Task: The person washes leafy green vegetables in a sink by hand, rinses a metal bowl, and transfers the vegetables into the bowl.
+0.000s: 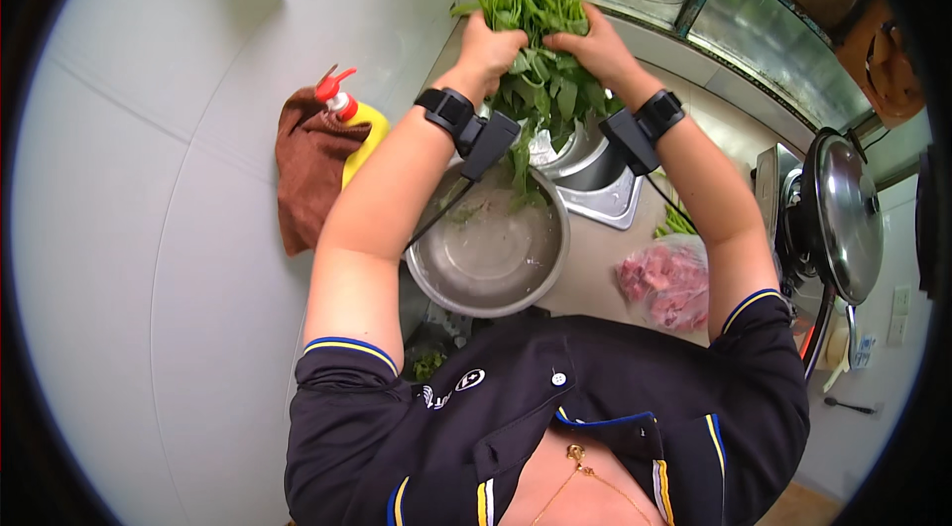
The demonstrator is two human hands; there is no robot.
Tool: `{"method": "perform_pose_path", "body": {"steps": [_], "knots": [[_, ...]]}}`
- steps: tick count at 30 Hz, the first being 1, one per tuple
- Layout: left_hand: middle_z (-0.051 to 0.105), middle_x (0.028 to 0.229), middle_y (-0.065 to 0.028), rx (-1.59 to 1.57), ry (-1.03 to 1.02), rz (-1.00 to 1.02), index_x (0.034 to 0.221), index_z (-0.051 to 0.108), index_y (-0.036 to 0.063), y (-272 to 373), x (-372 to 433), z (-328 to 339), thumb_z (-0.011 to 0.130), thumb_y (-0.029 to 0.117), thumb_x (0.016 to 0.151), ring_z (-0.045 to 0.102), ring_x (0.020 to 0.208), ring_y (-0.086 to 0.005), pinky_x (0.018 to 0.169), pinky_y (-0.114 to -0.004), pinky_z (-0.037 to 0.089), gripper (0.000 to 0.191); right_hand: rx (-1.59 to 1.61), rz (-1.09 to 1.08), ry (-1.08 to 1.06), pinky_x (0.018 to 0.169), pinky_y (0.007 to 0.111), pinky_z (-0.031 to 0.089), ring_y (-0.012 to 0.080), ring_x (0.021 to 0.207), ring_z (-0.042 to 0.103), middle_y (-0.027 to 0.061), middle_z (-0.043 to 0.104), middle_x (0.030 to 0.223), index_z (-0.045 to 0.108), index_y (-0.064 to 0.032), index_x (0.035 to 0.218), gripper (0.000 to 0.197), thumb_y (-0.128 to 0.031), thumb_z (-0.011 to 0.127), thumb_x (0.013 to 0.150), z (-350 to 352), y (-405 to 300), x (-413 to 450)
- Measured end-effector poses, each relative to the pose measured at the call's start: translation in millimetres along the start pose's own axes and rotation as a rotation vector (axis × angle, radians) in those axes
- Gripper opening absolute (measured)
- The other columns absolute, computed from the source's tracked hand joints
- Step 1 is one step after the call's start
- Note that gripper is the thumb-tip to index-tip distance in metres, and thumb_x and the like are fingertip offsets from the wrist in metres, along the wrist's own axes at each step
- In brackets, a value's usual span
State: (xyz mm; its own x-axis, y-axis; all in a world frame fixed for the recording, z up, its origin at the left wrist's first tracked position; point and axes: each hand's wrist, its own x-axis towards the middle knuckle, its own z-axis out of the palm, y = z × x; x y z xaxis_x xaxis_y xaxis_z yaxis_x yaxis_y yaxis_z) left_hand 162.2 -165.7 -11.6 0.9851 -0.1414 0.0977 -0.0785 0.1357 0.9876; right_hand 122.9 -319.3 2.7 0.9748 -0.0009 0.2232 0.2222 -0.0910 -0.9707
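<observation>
A large bunch of leafy greens [547, 43] is gripped between my two hands, its stems towards the top and its leaves drooping downwards. My left hand [491, 50] holds it from the left side, my right hand [591, 43] from the right. Beneath the leaves is a steel sink [606, 202], partly hidden by the greens and my wrists. Nearer to my body sits a wide metal basin [487, 251] with a few bits of green in it. Some leaf tips hang over the basin's far rim.
A brown cloth [309, 184] and a yellow bottle with a red pump [338, 91] stand at the left. Right of the basin are a plastic bag of raw meat [666, 280] and green stalks [673, 221]. A lidded wok [844, 214] rests on the stove; windows [773, 43] lie behind.
</observation>
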Motion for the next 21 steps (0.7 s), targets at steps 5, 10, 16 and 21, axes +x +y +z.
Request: {"method": "perform_pose_path", "body": {"steps": [5,10,16,21], "knots": [[0.057,0.09,-0.0132,-0.101,-0.063,-0.311,0.1,0.047,-0.0042,-76.9,37.5,15.7,0.066,0.005,0.067,0.058,0.076,-0.024,0.064,-0.036,0.05,0.039,-0.204,0.05,0.056,0.076,0.03,0.045,0.0223,0.087,0.056,0.0159,0.058,0.097,0.045,0.0043,0.11,0.057,-0.012,0.071,0.062,-29.4,102.7,32.8],[0.008,0.14,-0.0188,0.398,-0.256,-0.722,0.134,0.01,0.003,-106.1,32.8,1.4,0.059,0.038,0.076,0.011,0.128,-0.0349,0.093,-0.055,0.029,0.084,-0.668,0.36,-0.059,0.087,0.034,0.04,0.0336,0.108,0.046,0.0259,0.045,0.117,0.033,0.0078,0.123,0.074,-0.027,0.068,0.068,-33.6,146.4,13.6],[0.033,0.129,-0.0147,0.361,-0.324,-0.662,0.122,0.039,0.0003,-90.6,14.0,-16.0,0.056,0.035,0.079,0.034,0.115,-0.0278,0.086,-0.044,0.038,0.058,-0.629,0.22,-0.347,0.074,0.03,0.045,0.0209,0.083,0.058,0.0147,0.061,0.091,0.056,0.002,0.099,0.034,-0.019,0.064,0.073,-8.1,138.9,-14.4],[0.051,0.108,-0.0094,0.524,-0.407,-0.454,0.11,0.05,0.0019,-71.5,-23.0,-29.7,0.056,0.031,0.08,0.048,0.094,-0.0165,0.074,-0.031,0.043,0.042,-0.693,-0.266,-0.684,0.085,0.036,0.042,0.0309,0.1,0.048,0.0175,0.043,0.116,0.053,-0.0098,0.11,0.047,-0.015,0.065,0.065,28.3,104.6,-64.3]]}}
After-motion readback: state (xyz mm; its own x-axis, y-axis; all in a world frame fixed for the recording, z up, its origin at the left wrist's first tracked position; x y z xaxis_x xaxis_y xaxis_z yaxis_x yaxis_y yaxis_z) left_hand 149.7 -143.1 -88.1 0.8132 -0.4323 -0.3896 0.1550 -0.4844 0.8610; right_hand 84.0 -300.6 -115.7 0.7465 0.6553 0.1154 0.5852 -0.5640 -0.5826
